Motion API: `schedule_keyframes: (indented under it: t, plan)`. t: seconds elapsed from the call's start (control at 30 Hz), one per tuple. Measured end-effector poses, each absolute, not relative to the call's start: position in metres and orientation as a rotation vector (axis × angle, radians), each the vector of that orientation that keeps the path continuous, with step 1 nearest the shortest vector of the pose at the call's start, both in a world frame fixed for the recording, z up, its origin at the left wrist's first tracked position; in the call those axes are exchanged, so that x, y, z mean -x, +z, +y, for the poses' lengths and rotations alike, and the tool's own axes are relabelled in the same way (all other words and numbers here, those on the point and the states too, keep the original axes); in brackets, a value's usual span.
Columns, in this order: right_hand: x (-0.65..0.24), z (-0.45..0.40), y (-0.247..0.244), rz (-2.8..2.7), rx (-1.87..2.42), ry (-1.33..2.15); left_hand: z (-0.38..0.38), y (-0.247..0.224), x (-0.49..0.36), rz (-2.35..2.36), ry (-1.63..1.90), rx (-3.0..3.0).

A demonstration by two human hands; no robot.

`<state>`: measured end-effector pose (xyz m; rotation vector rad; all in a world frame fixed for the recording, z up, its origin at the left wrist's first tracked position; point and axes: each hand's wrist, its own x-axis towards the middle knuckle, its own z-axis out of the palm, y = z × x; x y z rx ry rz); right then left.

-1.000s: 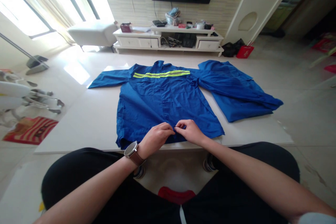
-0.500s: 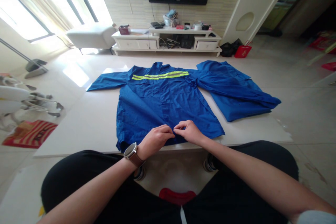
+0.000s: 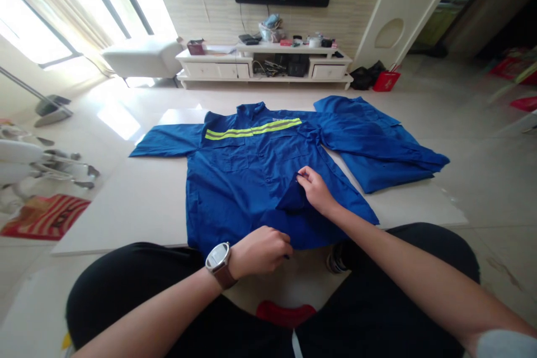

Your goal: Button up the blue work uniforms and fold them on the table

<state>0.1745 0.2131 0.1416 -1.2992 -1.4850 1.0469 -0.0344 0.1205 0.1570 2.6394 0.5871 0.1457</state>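
A blue work jacket [image 3: 222, 196] with a yellow-and-grey reflective stripe lies front up, collar away from me. Its hem reaches the near edge of the white table [image 3: 121, 207]. Pinched in my right hand [image 3: 316, 190] is the jacket's front edge, lifted so that a dark inner fold shows below the fingers. My left hand [image 3: 264, 249], a watch [image 3: 218, 257] on its wrist, is closed at the hem, with a bit of blue cloth showing at the fingertips. To the right lies another folded blue garment [image 3: 373, 176], partly under the jacket's sleeve.
My knees flank the near table edge, and a red object [image 3: 285, 313] sits low between them. On the left floor are a red striped bag [image 3: 46, 215] and a dustpan [image 3: 52, 109]. A white TV cabinet [image 3: 218, 70] stands beyond the table.
My hands have parted from the hem's middle. The right has gone up and away with the front edge, while the left has come nearer to me, drawing the hem past the table edge.
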Motion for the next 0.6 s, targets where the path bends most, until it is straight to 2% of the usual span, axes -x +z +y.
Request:
schedule_keyframes:
  t: [0.13,0.3,0.37,0.5,0.6]
  plan:
    - [-0.179,0.215,0.144,-1.438,1.311,1.239,0.128,0.157,0.043,0.764,0.124,-2.58]
    - [-0.174,0.209,0.145,-1.564,1.241,1.24,0.137,0.159,0.04,1.155,0.396,-2.438]
    - [-0.176,0.205,0.148,-1.739,1.277,1.157,0.14,0.158,0.039,1.275,0.466,-2.332]
    - [-0.185,0.2,0.151,-2.107,1.48,0.779,0.144,0.155,0.04,1.393,0.516,-2.227]
    - [-0.187,0.198,0.151,-2.182,1.409,0.765,0.145,0.154,0.041,1.426,0.543,-2.192]
